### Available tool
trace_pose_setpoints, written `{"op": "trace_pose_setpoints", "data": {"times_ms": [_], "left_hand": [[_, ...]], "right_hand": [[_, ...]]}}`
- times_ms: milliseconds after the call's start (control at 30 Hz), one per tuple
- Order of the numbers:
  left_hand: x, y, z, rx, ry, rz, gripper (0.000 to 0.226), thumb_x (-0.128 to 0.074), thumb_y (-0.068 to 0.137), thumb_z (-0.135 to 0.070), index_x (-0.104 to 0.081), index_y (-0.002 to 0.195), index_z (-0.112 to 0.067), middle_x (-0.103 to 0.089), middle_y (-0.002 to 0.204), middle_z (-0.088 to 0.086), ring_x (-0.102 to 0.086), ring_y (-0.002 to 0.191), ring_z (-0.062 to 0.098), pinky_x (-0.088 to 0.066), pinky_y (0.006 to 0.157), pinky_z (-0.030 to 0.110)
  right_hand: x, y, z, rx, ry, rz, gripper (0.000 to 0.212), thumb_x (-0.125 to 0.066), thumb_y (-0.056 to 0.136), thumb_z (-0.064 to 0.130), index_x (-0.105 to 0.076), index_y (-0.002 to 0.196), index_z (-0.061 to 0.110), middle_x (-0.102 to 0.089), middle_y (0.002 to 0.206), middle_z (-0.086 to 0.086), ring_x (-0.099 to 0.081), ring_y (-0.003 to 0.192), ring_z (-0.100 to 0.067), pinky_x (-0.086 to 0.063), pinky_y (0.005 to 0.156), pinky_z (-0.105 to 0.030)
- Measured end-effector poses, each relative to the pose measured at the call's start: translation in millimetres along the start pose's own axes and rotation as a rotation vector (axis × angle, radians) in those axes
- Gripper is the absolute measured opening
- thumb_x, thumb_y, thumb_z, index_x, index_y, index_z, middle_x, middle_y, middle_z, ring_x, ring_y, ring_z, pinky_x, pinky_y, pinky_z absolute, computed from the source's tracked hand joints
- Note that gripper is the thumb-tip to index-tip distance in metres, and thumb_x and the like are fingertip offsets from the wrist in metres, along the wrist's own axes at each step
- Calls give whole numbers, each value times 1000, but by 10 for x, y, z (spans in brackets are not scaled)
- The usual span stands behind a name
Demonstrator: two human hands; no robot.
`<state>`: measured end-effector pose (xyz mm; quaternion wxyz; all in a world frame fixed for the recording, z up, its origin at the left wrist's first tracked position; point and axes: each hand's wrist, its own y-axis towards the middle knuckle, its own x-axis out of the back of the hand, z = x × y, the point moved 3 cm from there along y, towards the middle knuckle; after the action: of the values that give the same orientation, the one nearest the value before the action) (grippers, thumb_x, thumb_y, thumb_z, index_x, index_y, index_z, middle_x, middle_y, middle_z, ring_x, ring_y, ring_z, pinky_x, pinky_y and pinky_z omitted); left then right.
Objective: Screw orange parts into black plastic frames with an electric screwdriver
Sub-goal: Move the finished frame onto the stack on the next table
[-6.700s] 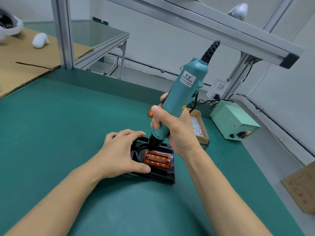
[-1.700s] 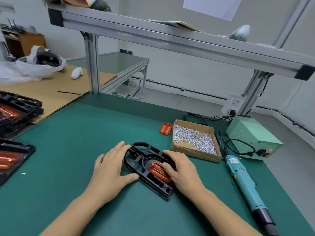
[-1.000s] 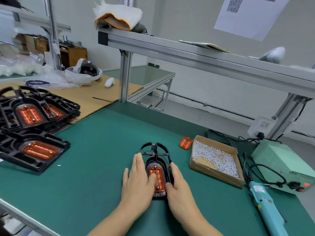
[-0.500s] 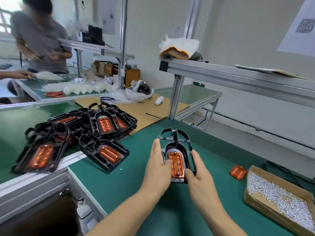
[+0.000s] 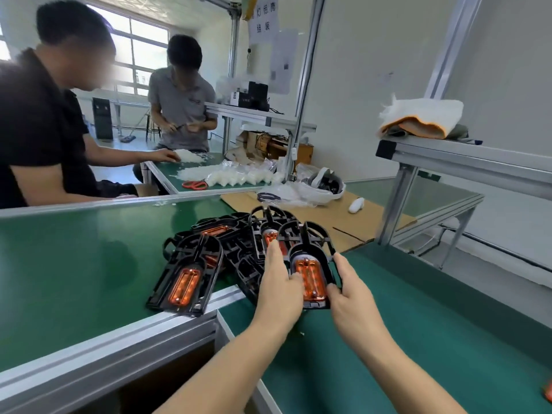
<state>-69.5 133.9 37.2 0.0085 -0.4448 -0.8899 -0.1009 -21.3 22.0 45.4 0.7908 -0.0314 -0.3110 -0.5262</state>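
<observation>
1. Two bare hands hold one black frame (image 5: 310, 243) between them, above the near corner of a green table (image 5: 418, 339).
2. The left hand (image 5: 279, 289) grips the frame's left edge — fingers stretched along it, thumb resting on the orange part (image 5: 310, 279) set in the frame.
3. The right hand (image 5: 352, 297) grips the right edge — thumb on top, fingers along the side.
4. Just left lies a pile of finished frames (image 5: 209, 258), partly on a neighbouring green table (image 5: 74, 264).
5. Behind, two seated people (image 5: 182, 97) work at another bench with white plastic bags (image 5: 233, 176) and red scissors (image 5: 194, 184).
</observation>
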Motion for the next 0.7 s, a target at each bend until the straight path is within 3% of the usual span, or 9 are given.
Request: {"op": "trace_pose_setpoints", "data": {"times_ms": [100,167,200,233,333,433,533,633,700], "left_hand": [[282,204,68,16,41,-74,72,-43,96,-6,-4,152,-29,-11,159,-7,-17,144,11,-22,117,38],[479,349,110,14,65,-118,72,-44,96,-6,-4,152,-28,-11,159,-6,-15,144,12,-20,118,39],[576,422,132,17,81,-137,72,-45,96,-7,-4,152,-28,-11,159,-6,-15,144,12,-20,118,40],[671,495,155,24,101,-153,72,-45,96,-8,-4,152,-28,-10,159,-5,-15,144,13,-20,118,40],[938,721,231,43,153,-192,71,-46,96,-10,-6,152,-26,-12,159,-4,-16,144,14,-18,118,39],[1166,909,302,41,190,-193,69,-48,96,-14,-10,153,-23,-17,158,-2,-19,144,15,-18,118,36],[1440,1012,414,34,198,-215,60,-46,98,-25,-17,152,-27,-25,156,-5,-22,143,17,-18,114,30],[1742,1016,576,77,257,-271,55,-40,100,-29,-19,151,-29,-27,155,-9,-19,144,23,-17,117,46],[1866,966,685,114,298,-289,56,-41,100,-29,-18,150,-27,-30,153,-8,-25,141,23,-20,116,47]], "right_hand": [[-272,213,141,32,-10,60,51,-39,96,-5,-37,145,10,-46,133,3,-42,109,5,-22,75,10],[-455,355,240,67,-5,70,43,-38,93,-10,-44,134,1,-53,125,-11,-47,99,-9,-34,78,-9],[-550,423,296,81,-8,72,39,-37,91,-11,-46,128,-1,-55,117,-11,-45,100,-15,-31,86,-14],[-644,485,352,93,-22,81,36,-37,90,-11,-48,123,1,-54,108,-6,-46,100,-18,-36,82,-13],[-923,680,483,122,-61,136,37,-35,91,-10,-45,125,1,-51,122,-12,-46,116,-27,-33,84,-13],[-1143,830,584,109,-71,178,40,-34,92,-9,-41,131,-3,-45,133,-16,-39,123,-26,-26,88,-10],[-1284,967,625,71,-46,189,37,-33,93,-8,-40,129,-3,-45,135,-18,-41,124,-29,-33,95,-25],[-1370,1109,602,27,-32,209,37,-32,94,-8,-37,130,-4,-45,134,-20,-51,116,-32,-43,95,-39],[-1423,1161,579,11,-39,242,40,-32,96,-6,-36,135,0,-47,134,-17,-55,106,-25,-46,90,-35]]}}
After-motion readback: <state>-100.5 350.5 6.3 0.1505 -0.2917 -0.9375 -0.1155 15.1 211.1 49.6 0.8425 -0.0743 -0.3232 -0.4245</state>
